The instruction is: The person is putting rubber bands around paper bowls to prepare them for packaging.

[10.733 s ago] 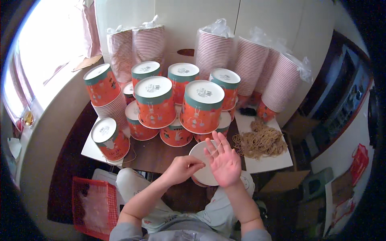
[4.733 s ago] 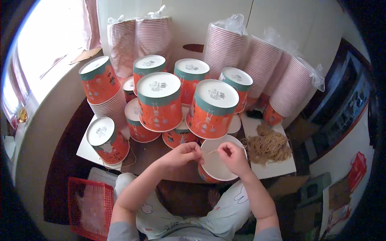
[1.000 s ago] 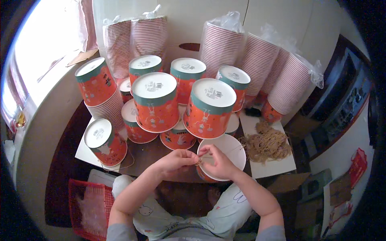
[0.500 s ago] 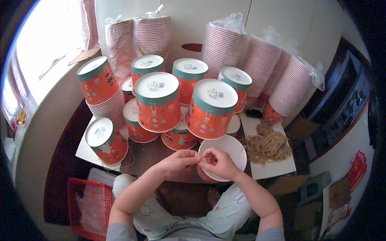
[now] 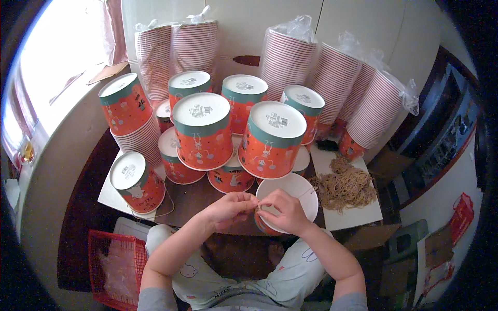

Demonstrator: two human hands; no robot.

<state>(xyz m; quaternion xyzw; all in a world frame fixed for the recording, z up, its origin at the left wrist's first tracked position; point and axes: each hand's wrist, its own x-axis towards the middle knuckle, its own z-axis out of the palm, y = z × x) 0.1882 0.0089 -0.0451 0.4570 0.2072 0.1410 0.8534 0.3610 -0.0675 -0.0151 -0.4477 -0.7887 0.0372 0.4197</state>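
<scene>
My left hand point(image 5: 234, 208) and my right hand point(image 5: 284, 211) meet fingertip to fingertip over an upright paper bucket point(image 5: 306, 199), white inside and orange outside. Both pinch a thin tan string, of which little shows between the fingers. Another bit of string crosses the bucket's right rim, beside a tangled heap of tan string point(image 5: 345, 187) on a white board. Just beyond my hands, upside-down orange and green paper buckets point(image 5: 273, 140) stand stacked on one another. A single upturned bucket point(image 5: 137, 181) at the left has a loop of string beside it.
Tall nested stacks of paper buckets point(image 5: 288, 62) in clear plastic bags line the back wall. A red basket point(image 5: 116, 269) holding clear plastic sits on the floor at the lower left. The brown table's front edge point(image 5: 207, 228) lies close to my knees. A window is at the left.
My right hand has turned slightly, with its fingers now straighter and closer to the left fingertips. Less string shows between them. The buckets have stayed in place.
</scene>
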